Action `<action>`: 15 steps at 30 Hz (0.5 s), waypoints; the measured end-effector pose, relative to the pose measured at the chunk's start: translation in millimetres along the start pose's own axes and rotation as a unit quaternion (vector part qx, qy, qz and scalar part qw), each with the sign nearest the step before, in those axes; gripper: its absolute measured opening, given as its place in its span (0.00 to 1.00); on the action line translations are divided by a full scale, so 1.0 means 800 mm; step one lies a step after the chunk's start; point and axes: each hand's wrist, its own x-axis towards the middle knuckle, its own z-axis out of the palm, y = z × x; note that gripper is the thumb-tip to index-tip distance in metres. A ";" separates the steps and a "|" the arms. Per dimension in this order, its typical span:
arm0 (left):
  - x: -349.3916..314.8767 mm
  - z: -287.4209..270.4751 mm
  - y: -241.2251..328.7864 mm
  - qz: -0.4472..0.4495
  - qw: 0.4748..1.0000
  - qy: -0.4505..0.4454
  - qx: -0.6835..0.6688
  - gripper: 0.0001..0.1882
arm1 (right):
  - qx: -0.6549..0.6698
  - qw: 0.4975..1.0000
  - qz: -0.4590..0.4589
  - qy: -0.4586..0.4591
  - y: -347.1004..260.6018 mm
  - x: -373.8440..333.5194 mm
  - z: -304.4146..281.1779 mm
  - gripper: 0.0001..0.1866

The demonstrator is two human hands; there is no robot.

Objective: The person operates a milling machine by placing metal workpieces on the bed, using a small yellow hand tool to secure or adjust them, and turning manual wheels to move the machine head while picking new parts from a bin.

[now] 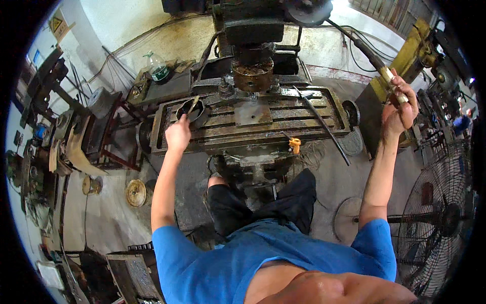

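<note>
Signage (59, 25) bearing a black-and-yellow triangle is at upper left, its lettering too small to read. Clear plastic bottle (158, 70) with green label stands beyond the left hand (178, 134), fingers curled at a dark round pot (201, 116) containing a pale stick (194, 104); which they hold, I cannot tell. The pot sits on a slotted metal table (233, 133). The right hand (400, 107) wraps a dark lever's pale sleeve (387, 75).

Stained white wall (129, 20), grey floor (114, 218), bright light (342, 6)
</note>
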 end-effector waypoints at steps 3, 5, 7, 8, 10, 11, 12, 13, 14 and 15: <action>0.000 -0.006 0.032 -0.178 0.876 -0.005 -0.449 0.14 | -0.005 0.999 -0.020 0.035 -0.002 0.012 0.005 0.17; 0.001 -0.016 0.089 -0.169 0.833 -0.076 -0.521 0.14 | -0.023 0.998 -0.011 0.063 0.002 0.001 -0.001 0.15; 0.009 0.008 0.118 -0.117 0.831 -0.071 -0.539 0.14 | -0.002 0.999 -0.017 0.046 0.009 -0.010 -0.013 0.15; 0.020 0.020 0.133 -0.102 0.843 -0.054 -0.525 0.13 | -0.008 1.000 0.001 0.021 0.001 -0.006 -0.011 0.15; 0.043 0.063 0.140 -0.067 0.890 0.009 -0.451 0.13 | -0.013 1.000 0.000 0.020 -0.005 0.001 0.002 0.16; 0.052 0.075 0.148 -0.059 0.905 0.034 -0.420 0.13 | -0.018 1.000 -0.001 0.020 -0.005 0.002 0.006 0.16; 0.060 0.076 0.161 -0.078 0.903 0.035 -0.422 0.13 | -0.020 0.999 -0.001 0.029 -0.005 0.002 0.006 0.16; 0.066 0.077 0.173 -0.097 0.900 0.036 -0.423 0.12 | -0.020 0.999 0.000 0.038 -0.004 0.002 0.006 0.16; 0.069 0.077 0.185 -0.117 0.897 0.037 -0.424 0.12 | -0.020 0.999 0.000 0.047 -0.003 0.001 0.005 0.16; 0.070 0.073 0.195 -0.115 0.908 0.034 -0.402 0.12 | -0.016 0.999 -0.001 0.049 -0.002 -0.001 0.003 0.16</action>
